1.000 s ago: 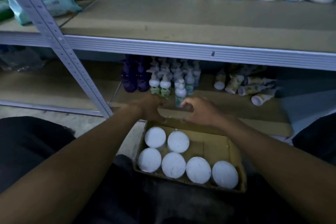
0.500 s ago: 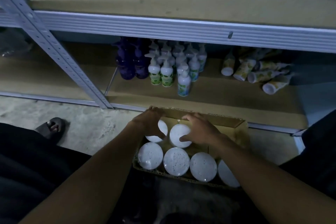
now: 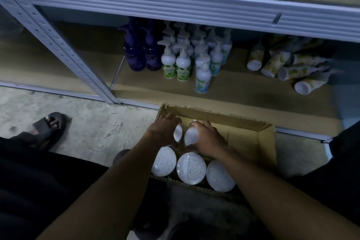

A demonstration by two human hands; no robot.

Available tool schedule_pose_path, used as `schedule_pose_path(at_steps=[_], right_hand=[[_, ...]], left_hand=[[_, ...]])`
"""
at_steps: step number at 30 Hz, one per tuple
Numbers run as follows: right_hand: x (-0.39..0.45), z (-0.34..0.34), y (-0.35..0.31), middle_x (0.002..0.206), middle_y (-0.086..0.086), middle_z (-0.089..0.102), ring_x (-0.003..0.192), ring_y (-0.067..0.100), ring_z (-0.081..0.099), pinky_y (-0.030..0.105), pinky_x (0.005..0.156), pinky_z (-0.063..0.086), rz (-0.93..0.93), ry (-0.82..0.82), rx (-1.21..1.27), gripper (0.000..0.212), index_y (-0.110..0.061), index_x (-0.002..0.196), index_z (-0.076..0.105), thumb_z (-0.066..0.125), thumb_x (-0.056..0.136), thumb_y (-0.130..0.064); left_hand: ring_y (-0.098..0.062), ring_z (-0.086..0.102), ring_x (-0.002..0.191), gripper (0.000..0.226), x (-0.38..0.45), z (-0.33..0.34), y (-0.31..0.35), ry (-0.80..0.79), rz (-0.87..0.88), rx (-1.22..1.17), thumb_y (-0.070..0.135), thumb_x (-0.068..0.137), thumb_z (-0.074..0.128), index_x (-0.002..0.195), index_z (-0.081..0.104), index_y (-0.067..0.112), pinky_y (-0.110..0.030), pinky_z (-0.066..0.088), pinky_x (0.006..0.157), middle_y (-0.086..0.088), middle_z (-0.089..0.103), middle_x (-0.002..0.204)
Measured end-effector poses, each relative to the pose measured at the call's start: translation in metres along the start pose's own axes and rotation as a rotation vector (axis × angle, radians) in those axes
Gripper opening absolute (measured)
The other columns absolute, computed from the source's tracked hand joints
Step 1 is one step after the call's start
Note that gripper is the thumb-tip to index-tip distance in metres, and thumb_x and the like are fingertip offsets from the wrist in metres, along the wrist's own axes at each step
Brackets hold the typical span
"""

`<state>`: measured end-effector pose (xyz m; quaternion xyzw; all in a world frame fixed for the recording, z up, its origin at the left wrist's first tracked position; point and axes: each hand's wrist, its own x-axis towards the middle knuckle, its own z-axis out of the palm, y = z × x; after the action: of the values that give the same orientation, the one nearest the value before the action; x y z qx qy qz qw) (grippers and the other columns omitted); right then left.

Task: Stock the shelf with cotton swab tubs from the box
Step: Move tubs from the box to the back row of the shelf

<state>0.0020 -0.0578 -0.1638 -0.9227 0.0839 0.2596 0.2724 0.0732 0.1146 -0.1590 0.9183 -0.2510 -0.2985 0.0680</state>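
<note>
An open cardboard box [image 3: 251,142] sits on the floor in front of the bottom shelf [image 3: 243,91]. Several round cotton swab tubs with clear lids stand in it. My left hand [image 3: 163,132] curls over the back-left tub [image 3: 178,133]. My right hand [image 3: 206,138] curls over the tub beside it [image 3: 191,135]. Three more tubs line the box's near row: left [image 3: 163,161], middle [image 3: 191,167], right [image 3: 219,178]. The box's right half shows bare cardboard.
Purple bottles [image 3: 140,52], white pump bottles [image 3: 194,56] and lying tubes [image 3: 288,66] fill the bottom shelf. A slanted metal upright [image 3: 58,45] stands at left. The upper shelf's rail [image 3: 175,8] overhangs. A sandalled foot [image 3: 48,124] rests on the concrete floor.
Both hands came down from above the box's far edge onto the two back tubs and closed round them. The view tilted downward, away from the upper shelf.
</note>
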Motion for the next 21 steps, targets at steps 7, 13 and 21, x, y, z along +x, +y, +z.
schedule_pose_path(at_steps=[7,13,21], right_hand=[[0.0011,0.0033,-0.0011,0.138,-0.003,0.037,0.121,0.029,0.045,0.042,0.088,0.049,-0.017,0.037,-0.051,0.079,-0.038,0.134,0.04,0.081,0.068,-0.052],[0.0014,0.004,-0.0016,0.136,-0.002,0.039,0.118,0.031,0.046,0.04,0.085,0.048,-0.014,0.048,-0.06,0.077,-0.037,0.132,0.041,0.081,0.068,-0.052],[-0.0039,-0.0023,-0.003,0.136,-0.003,0.039,0.119,0.031,0.047,0.044,0.088,0.05,0.002,0.042,-0.09,0.082,-0.037,0.133,0.038,0.08,0.065,-0.056]], left_hand=[[-0.029,0.04,0.132,0.091,0.0034,0.003,0.0019,0.027,-0.011,0.1,0.036,0.062,0.089,0.139,0.044,0.024,-0.043,0.049,0.099,-0.004,0.042,0.143],[-0.032,0.039,0.133,0.089,0.0034,0.0052,0.0028,0.038,-0.01,0.123,0.033,0.067,0.087,0.141,0.04,0.022,-0.044,0.048,0.1,-0.005,0.038,0.146],[-0.032,0.04,0.128,0.085,0.0024,0.0014,0.0067,0.034,-0.007,0.113,0.036,0.065,0.085,0.137,0.042,0.022,-0.045,0.048,0.099,-0.006,0.039,0.141]])
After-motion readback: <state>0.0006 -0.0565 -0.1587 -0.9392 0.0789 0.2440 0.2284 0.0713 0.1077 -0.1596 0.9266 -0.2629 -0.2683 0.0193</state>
